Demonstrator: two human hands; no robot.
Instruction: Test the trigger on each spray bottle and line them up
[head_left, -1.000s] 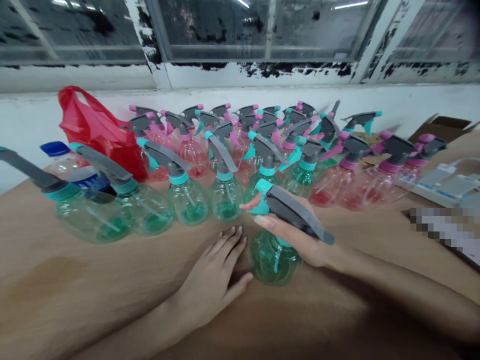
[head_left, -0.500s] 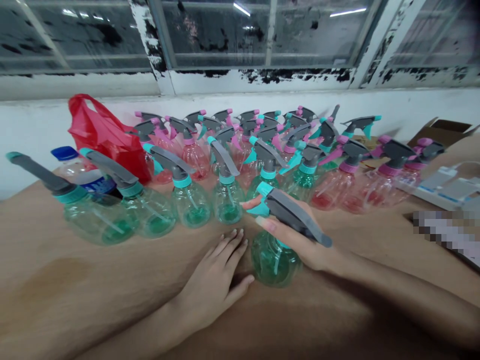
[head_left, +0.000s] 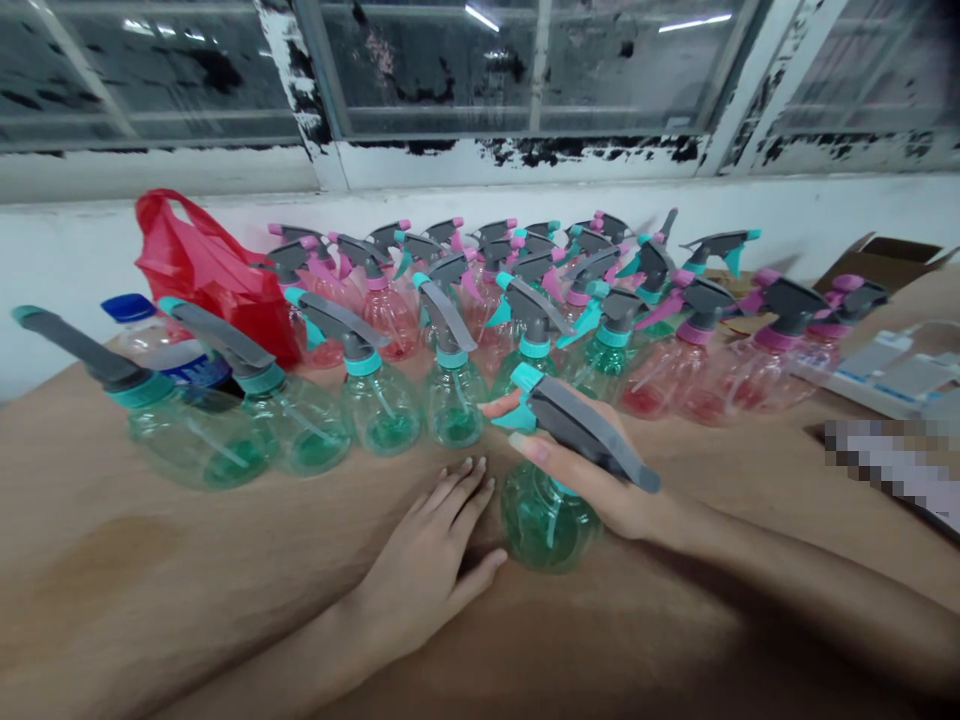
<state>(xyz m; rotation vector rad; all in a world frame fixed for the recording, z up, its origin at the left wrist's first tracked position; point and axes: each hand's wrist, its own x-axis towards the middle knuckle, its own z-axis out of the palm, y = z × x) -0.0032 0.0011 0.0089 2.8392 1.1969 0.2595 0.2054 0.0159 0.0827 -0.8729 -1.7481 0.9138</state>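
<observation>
A green spray bottle (head_left: 546, 525) with a grey and turquoise trigger head stands upright on the table in front of me. Wrapped around its neck, just under the spray head, is my right hand (head_left: 600, 490), thumb and fingers closed. The nozzle points away to the left. Just left of the bottle, my left hand (head_left: 435, 560) lies flat on the table, fingers stretched out, holding nothing. Beyond my hands, a front row includes a green spray bottle (head_left: 456, 405) and another green spray bottle (head_left: 384, 410). My right palm is partly hidden behind the spray head.
Several pink spray bottles (head_left: 671, 370) and green ones crowd the back of the wooden table (head_left: 247, 570). At left are a red plastic bag (head_left: 210, 270) and a blue-capped bottle (head_left: 161, 345). At right lie a white power strip (head_left: 862, 385), a cardboard box (head_left: 877, 265) and a blurred flat object (head_left: 892, 470).
Almost nothing differs. Both hands and the held spray bottle keep their places, with only a very slight shift of the view.
</observation>
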